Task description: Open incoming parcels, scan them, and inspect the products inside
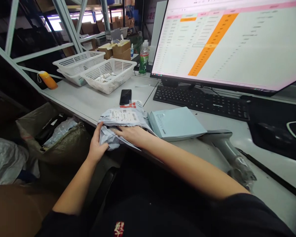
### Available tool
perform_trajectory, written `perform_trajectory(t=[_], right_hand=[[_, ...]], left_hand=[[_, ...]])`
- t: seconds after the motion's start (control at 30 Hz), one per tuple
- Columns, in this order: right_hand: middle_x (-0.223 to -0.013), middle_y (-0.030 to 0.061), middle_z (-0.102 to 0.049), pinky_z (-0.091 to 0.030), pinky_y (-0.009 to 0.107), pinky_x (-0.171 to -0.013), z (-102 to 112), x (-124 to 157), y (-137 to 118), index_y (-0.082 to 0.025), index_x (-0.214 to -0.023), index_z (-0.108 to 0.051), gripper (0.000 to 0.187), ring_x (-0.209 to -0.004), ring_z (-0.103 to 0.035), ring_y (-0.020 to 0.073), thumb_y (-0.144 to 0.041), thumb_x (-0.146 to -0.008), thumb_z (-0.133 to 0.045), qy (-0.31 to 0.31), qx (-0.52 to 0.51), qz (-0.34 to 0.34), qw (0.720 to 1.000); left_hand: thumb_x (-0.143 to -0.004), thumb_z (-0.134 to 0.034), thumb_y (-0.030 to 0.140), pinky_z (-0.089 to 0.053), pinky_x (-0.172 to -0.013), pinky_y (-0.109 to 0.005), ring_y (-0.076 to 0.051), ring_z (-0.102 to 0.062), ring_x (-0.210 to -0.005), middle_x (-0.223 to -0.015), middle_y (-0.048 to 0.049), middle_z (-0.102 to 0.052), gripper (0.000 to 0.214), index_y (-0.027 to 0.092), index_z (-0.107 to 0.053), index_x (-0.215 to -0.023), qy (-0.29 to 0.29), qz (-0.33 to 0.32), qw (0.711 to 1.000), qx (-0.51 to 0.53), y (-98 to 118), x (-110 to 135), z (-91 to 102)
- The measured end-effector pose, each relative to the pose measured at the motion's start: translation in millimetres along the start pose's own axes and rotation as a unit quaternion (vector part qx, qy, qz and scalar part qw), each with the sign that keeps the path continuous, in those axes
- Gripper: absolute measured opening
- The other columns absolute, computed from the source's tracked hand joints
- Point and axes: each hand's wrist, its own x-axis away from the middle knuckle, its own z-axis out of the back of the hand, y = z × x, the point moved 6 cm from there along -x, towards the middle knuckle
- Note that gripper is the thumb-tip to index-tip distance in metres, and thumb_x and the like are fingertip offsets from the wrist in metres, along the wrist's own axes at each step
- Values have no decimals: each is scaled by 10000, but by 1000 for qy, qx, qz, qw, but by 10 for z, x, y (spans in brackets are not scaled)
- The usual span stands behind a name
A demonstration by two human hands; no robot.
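Note:
A grey plastic mailer bag (124,115) with a white printed label lies at the desk's front edge, its mouth gaping toward me. My left hand (97,144) grips the bag's left side, thumb in front and fingers behind. My right hand (130,133) reaches into the opening; its fingertips are hidden inside, so what they touch cannot be seen. Just right of the bag rests a flat light-blue box (177,123) with a small barcode. A black phone (125,96) lies behind the bag.
White perforated baskets (111,87) stand at the back left, near a green-labelled bottle (143,59). A keyboard (199,102) sits below the monitor (227,42). To the right are a handheld scanner (227,144) and mouse (271,131). A large open sack (64,144) stands beside the desk.

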Motion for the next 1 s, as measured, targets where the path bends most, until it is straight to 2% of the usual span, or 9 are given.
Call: perform_trajectory(t=[0.13,0.2,0.27,0.4,0.5,0.6,0.77,0.9,1.0], right_hand=[[-1304,159,-623,-494,301,-654,45,-31,-81,-238,-1436,-500,453,-914,-675,221,-188,-1041,-283,-6,28,-25,999],[-1226,153,-657,-484,296,-644,68,-11,-66,-232,-1450,-489,457,-882,-677,217,-206,-1045,-279,-6,30,-67,997],[-1211,160,-671,-499,304,-695,81,61,-25,-211,-1513,-422,500,-901,-680,220,-181,-1029,-299,-13,32,-102,994],[-1315,180,-636,-528,368,-790,121,301,80,-240,-1561,-362,581,-973,-680,262,-126,-993,-309,-24,72,-126,989],[-1322,200,-636,-551,376,-760,81,430,232,-249,-1555,-387,610,-997,-687,289,-98,-966,-341,-65,51,-172,982],[-1470,248,-527,-534,478,-946,26,426,411,-157,-1542,-410,683,-1274,-576,368,-82,-870,-503,-86,6,-214,973],[-1641,236,-270,-292,543,-1204,10,327,601,-87,-1567,-359,881,-1497,-305,409,-90,-739,-661,-72,-10,-223,972],[-1413,267,-576,-440,547,-1054,127,400,645,-75,-1451,-528,605,-1290,-562,403,-61,-848,-480,-28,-2,-241,970],[-1196,237,-700,-528,504,-890,320,488,527,-117,-1401,-580,511,-1063,-675,376,-174,-899,-503,-5,0,-227,974]], left_hand=[[-628,-494,118,-596,-921,-312,-240,-629,-1256,-1539,-120,-497,953,222,-329,-1561,-30,102,963,247,25,-41,-240],[-605,-524,118,-615,-817,-290,-222,-705,-1097,-1456,-126,-580,955,218,-376,-1543,-29,146,946,287,-12,-27,-341],[-591,-524,111,-609,-869,-318,-223,-696,-1124,-1430,-111,-603,939,223,-421,-1518,-7,150,946,287,-73,-15,-337],[-627,-474,84,-474,-1126,-443,-252,-565,-1344,-1428,-82,-610,711,212,-633,-1309,23,86,986,137,-150,28,-144],[-681,-470,39,-340,-1221,-483,-274,-386,-1486,-1561,-75,-475,564,207,-709,-1165,-4,13,999,-40,-69,75,-79],[-720,-473,2,-304,-1234,-508,-283,-283,-1531,-1658,-80,-301,630,213,-660,-1283,-38,-60,986,-151,89,97,-121],[-749,-465,-21,-288,-1238,-509,-289,-235,-1545,-1685,-107,-214,701,205,-572,-1404,-48,-115,974,-188,291,47,-170],[-747,-480,-7,-287,-1238,-505,-298,-207,-1553,-1694,-104,-183,747,225,-515,-1456,-71,-87,976,-185,304,-7,-244],[-793,-551,70,-289,-1236,-500,-302,-161,-1564,-1697,-138,-145,817,226,-332,-1564,-68,-65,981,-167,272,-57,-331]])
